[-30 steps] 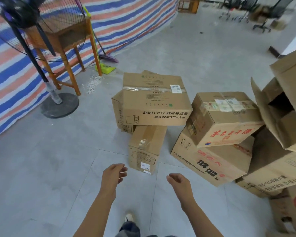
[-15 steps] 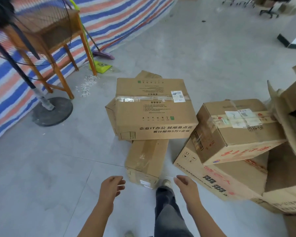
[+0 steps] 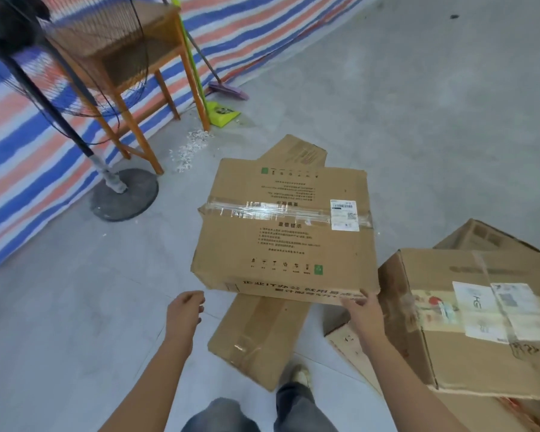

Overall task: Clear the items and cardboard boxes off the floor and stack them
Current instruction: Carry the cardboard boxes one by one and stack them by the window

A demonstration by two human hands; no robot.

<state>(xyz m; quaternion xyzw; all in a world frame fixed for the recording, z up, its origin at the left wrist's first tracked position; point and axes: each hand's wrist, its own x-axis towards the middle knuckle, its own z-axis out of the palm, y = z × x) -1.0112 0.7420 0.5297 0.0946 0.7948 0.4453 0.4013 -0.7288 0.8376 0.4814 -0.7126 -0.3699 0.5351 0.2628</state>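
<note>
A large taped cardboard box with printed text and a white label lies across a narrower box on the grey floor. My right hand touches the large box's near right corner, fingers on its front edge. My left hand hovers just short of the near left corner, fingers loosely curled, holding nothing. To the right, a box with stickers sits on a flatter box.
A standing fan's base and a wooden stool stand at the left by a striped tarp. A green dustpan and a broom lie behind. A flat piece of cardboard pokes out behind the large box.
I have stepped closer to the boxes. Both hands moved forward; my right hand has reached the large box's near right corner, and my left hand has neared its left corner.
</note>
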